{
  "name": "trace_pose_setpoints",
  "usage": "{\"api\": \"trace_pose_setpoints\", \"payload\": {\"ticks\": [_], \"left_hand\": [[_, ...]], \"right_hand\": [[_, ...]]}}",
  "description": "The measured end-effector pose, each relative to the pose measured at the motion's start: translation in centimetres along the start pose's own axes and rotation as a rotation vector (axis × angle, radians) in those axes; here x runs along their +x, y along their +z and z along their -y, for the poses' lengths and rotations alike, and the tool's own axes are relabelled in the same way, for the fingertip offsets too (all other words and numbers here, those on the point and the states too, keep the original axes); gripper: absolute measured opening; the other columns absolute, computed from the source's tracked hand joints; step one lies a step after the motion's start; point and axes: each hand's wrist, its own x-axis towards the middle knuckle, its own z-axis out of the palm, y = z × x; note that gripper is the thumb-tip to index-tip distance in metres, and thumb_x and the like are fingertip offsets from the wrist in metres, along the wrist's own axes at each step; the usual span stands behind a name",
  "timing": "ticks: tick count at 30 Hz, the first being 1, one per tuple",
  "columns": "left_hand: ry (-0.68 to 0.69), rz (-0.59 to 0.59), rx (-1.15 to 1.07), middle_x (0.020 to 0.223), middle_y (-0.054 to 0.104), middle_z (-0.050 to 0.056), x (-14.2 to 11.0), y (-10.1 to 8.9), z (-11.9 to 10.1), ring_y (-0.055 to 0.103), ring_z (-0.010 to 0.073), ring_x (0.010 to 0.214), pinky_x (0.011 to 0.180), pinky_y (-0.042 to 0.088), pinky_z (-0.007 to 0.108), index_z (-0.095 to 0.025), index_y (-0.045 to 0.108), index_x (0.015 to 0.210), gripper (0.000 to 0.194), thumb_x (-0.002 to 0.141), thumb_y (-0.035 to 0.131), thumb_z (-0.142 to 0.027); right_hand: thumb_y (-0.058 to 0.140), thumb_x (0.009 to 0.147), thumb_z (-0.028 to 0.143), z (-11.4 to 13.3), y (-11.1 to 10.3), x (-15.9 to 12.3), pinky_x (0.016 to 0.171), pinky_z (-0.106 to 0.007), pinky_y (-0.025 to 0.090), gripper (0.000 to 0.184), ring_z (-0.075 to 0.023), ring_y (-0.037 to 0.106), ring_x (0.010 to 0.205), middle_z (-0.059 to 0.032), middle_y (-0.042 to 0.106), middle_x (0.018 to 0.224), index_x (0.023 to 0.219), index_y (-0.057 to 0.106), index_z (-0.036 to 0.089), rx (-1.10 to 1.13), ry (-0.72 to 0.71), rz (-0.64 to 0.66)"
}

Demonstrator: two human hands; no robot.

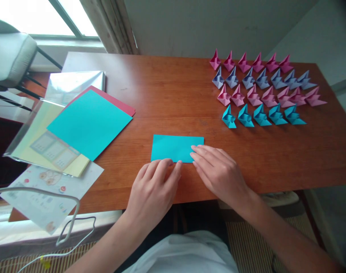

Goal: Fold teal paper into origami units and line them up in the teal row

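Note:
A turquoise sheet of paper folded into a rectangle (173, 148) lies flat on the table in front of me. At its near edge is my left hand (154, 184), fingers bent downward, with a gap between thumb and index finger. My right hand (218, 168) rests its outstretched fingertips on the right end of the folded paper and covers the near right corner. Neither hand grips the paper. Rows of folded paper figures stand to the far right: dark pink (257, 63), lavender (262, 79), lighter pink (269, 97) and turquoise (261, 116).
Left on the wooden table (161, 102) lies a turquoise sheet (93, 121) over a red one (116, 99). Beneath are a clear packet with yellow paper (44, 117) and a printed white sheet (53, 193). A white cable (55, 254) hangs near the front left edge. A chair (13, 57) stands beyond.

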Motion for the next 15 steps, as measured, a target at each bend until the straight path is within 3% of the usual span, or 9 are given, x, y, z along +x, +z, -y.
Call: {"api": "trace_pose_setpoints", "payload": {"ticks": [5,9,12,15], "left_hand": [[-0.030,0.012,-0.002,0.108,0.072,0.009,0.5,0.3,0.5,0.064,0.0239,0.096,0.081,0.050,0.037,-0.019,0.069,0.123,0.029,0.095,0.060,-0.017],[-0.054,-0.012,-0.070,0.110,0.072,0.009,0.3,0.5,1.4,0.064,0.0245,0.097,0.082,0.052,0.038,-0.018,0.068,0.123,0.030,0.094,0.060,-0.015],[-0.081,-0.018,-0.166,0.112,0.071,0.010,0.3,0.6,1.9,0.065,0.0239,0.099,0.084,0.054,0.037,-0.018,0.069,0.122,0.028,0.096,0.057,-0.015],[-0.126,-0.035,-0.287,0.113,0.070,0.010,0.6,0.5,2.3,0.067,0.0215,0.099,0.083,0.055,0.034,-0.017,0.070,0.119,0.028,0.099,0.052,-0.014]], "right_hand": [[0.063,0.098,0.026,2.6,-0.3,-1.9,0.097,-0.045,0.055,0.029,-0.0277,0.066,0.114,-0.0143,0.071,0.133,0.122,0.071,0.011,0.079,0.042,-0.004],[0.067,0.097,0.033,4.6,0.1,-4.3,0.101,-0.048,0.053,0.031,-0.0281,0.065,0.115,-0.0109,0.073,0.130,0.120,0.072,0.014,0.155,-0.002,-0.020],[0.064,0.097,0.018,5.6,0.6,-5.7,0.103,-0.044,0.052,0.022,-0.0239,0.066,0.115,-0.0067,0.076,0.126,0.116,0.074,0.016,0.204,-0.060,-0.083],[0.062,0.096,0.011,5.9,0.7,-6.2,0.095,-0.039,0.056,0.019,-0.0210,0.070,0.105,-0.0056,0.079,0.115,0.110,0.075,0.016,0.302,-0.089,-0.127]]}}
